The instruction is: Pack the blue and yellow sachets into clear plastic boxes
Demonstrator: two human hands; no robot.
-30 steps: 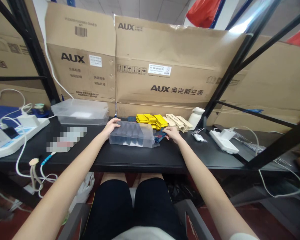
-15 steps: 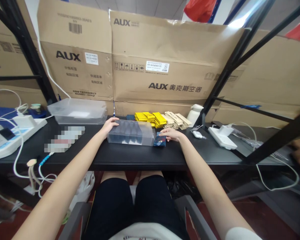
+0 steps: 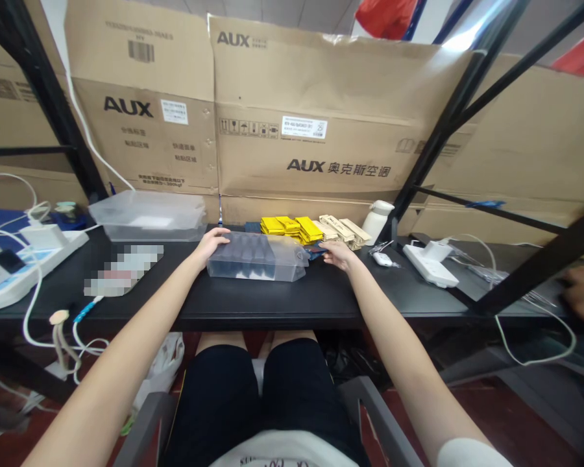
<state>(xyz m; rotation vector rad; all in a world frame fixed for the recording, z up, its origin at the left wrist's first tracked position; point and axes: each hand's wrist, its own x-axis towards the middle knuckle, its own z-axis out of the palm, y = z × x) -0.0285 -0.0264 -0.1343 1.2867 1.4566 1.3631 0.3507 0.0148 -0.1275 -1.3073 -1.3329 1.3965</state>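
Hold the dark packet level, clamped in the right hand just beside the right end of the clear box on the worktop, bracing the opposite end with the left hand (cannot tell whether clamped), and avoiding the yellow packets behind.

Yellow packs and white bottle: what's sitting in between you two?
The cream-coloured packs lie between the yellow packs and the white bottle; the head view shows it.
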